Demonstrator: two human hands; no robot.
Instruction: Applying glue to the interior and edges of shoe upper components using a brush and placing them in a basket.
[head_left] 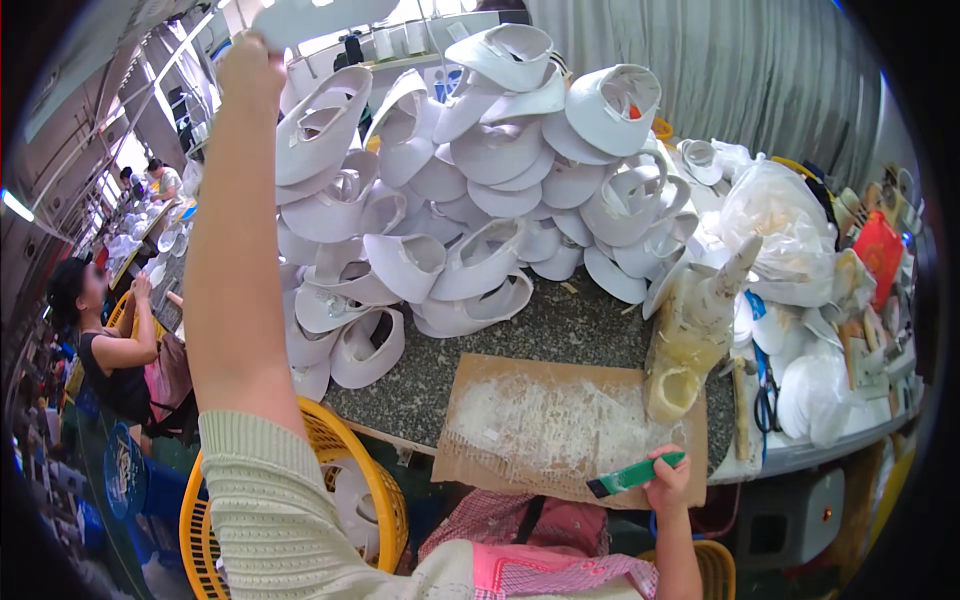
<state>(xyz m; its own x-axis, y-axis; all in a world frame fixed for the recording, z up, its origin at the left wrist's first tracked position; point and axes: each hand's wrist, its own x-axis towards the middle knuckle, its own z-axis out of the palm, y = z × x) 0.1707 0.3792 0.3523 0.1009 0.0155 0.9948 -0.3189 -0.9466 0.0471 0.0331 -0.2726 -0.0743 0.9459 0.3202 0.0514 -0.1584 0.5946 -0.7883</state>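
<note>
Your right hand grips the green brush, but loosen your left hand and that pinched white piece could totally drop.

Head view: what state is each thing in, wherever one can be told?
Left hand, raised, grip on a white piece
Right hand, grip closed on the green-handled brush
Green-handled brush, held, bristle end leftward
White visors, heaped
Cardboard sheet, flat, crusted with whitish residue
Residue-coated container, open at the near end
Yellow basket, holding pale pieces
Plastic bag, bulging
Scissors, blade position unclear
Curtain, hanging in folds
</note>
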